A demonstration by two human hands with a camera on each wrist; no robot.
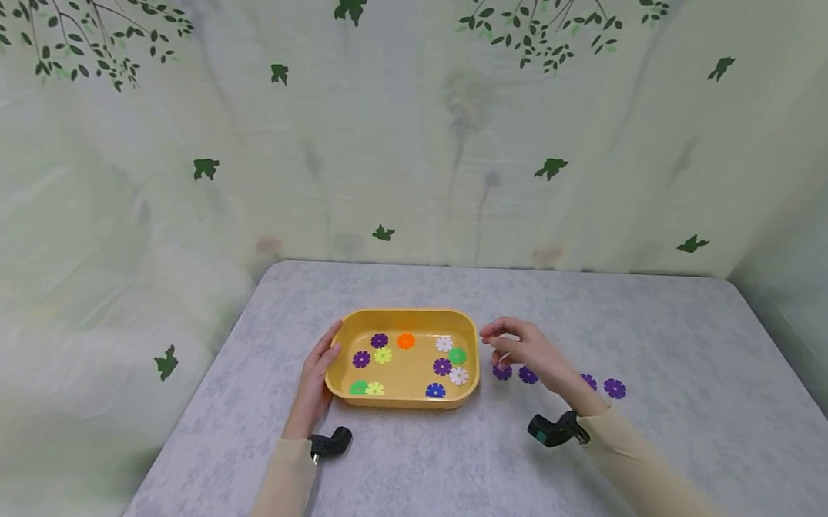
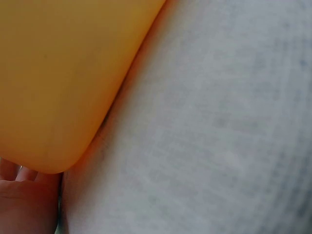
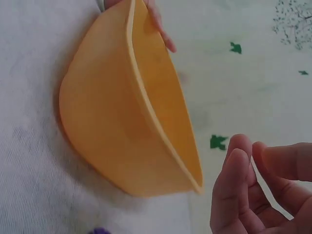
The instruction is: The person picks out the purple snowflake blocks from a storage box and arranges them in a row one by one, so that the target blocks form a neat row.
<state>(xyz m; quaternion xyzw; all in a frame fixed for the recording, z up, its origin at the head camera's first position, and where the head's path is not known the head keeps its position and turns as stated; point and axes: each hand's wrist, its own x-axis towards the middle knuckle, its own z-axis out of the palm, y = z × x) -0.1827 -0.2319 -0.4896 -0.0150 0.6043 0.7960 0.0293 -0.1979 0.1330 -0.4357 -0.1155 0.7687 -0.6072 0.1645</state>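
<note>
Evidently you are using your left hand (image 1: 318, 374) as a brace: it holds the left end of the shallow, rounded-corner yellow plastic tray (image 1: 405, 402), fingers (image 3: 168, 41) laid round the far corner, presumably so that the light tray cannot slide. The tray rests flat on the grey mottled table (image 1: 423, 474) between your hands, its long side across your front, which leaves everything inside open to your view.

Your right hand (image 1: 525, 350) hovers just beside the tray's right end, fingers bent, the thumb close to the forefinger as for a small pinch; no piece shows between them, and you cannot tell whether the tips touch.

Under and to the right of that hand, purple flower-shaped discs (image 1: 528, 374) lie in a rough row, at least four of them, part of the line hidden by your wrist. Single-coloured and well spaced, they seem set apart from the tray's mix: purple, white, green, yellow, blue and one orange flower-shaped disc (image 1: 406, 340), scattered loosely with bare floor between the clusters.
</note>
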